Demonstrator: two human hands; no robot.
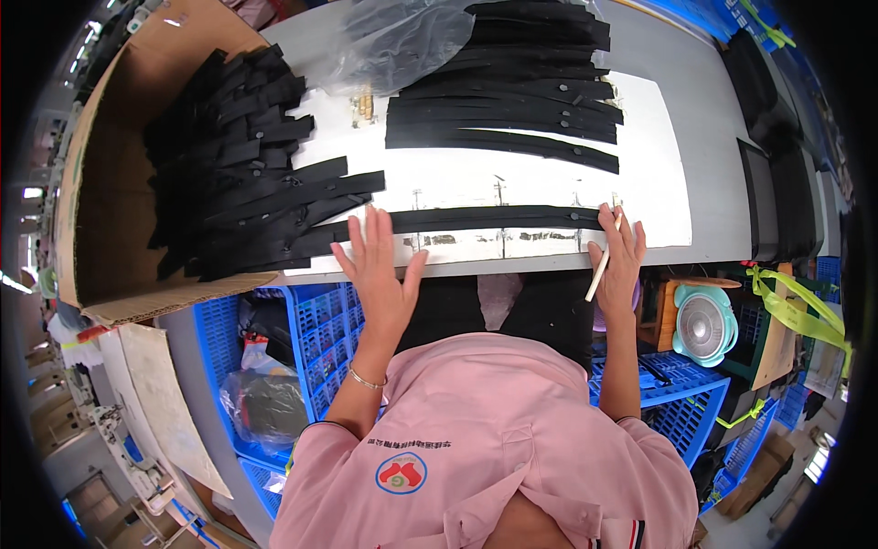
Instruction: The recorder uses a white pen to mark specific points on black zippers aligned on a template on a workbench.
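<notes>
Two hands (pixel 380 265) (pixel 617 256), one black strap (pixel 494 219), one pencil (pixel 601 265)

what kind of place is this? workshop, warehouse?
Most likely a garment or bag-making workshop bench. Stacks of black strips lie on the white table, more fill a cardboard box, and the left hand and right hand press one strip flat.
</notes>
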